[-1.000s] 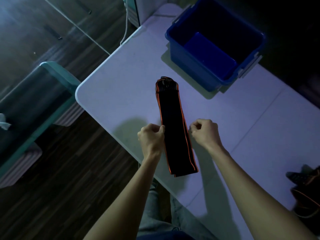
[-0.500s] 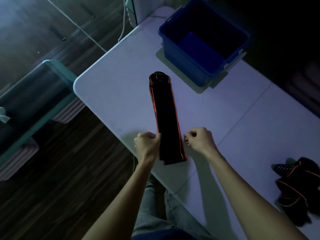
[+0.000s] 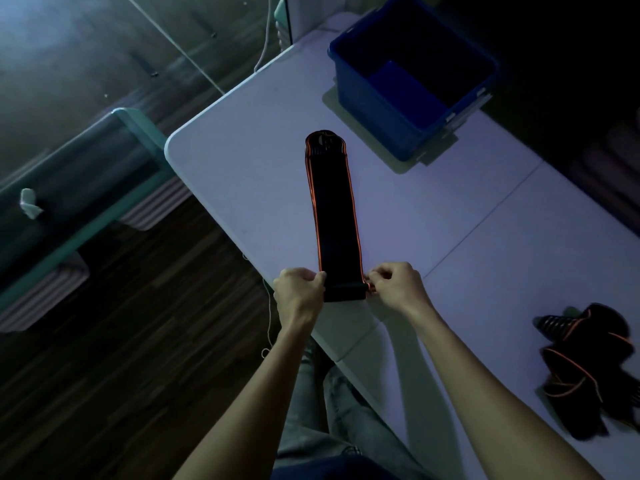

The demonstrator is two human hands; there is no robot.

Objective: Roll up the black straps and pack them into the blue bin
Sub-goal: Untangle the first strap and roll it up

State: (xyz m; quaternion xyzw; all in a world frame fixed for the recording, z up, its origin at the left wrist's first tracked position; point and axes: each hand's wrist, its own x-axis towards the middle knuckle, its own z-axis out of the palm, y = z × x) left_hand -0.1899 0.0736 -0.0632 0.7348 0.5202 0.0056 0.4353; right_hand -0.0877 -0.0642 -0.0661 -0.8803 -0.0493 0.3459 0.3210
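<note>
A long black strap (image 3: 334, 209) with orange edges lies flat on the white table (image 3: 467, 209), running away from me. Its near end is curled into a small roll. My left hand (image 3: 300, 293) pinches the roll's left side and my right hand (image 3: 394, 287) pinches its right side. The blue bin (image 3: 377, 109) stands open at the far end of the table, beyond the strap's far tip; nothing is visible inside it. A heap of more black straps (image 3: 588, 368) lies at the right edge of the table.
The table's left edge and rounded corner (image 3: 173, 143) are close to the strap. Beyond the edge, over dark wooden floor, stands a teal-framed bench (image 3: 86, 188). A thin white cord (image 3: 268, 323) hangs off the table near my left wrist.
Both hands slid down the strap to its near end and curled that end into a small roll. The view shifted, bringing the strap heap at right into view.
</note>
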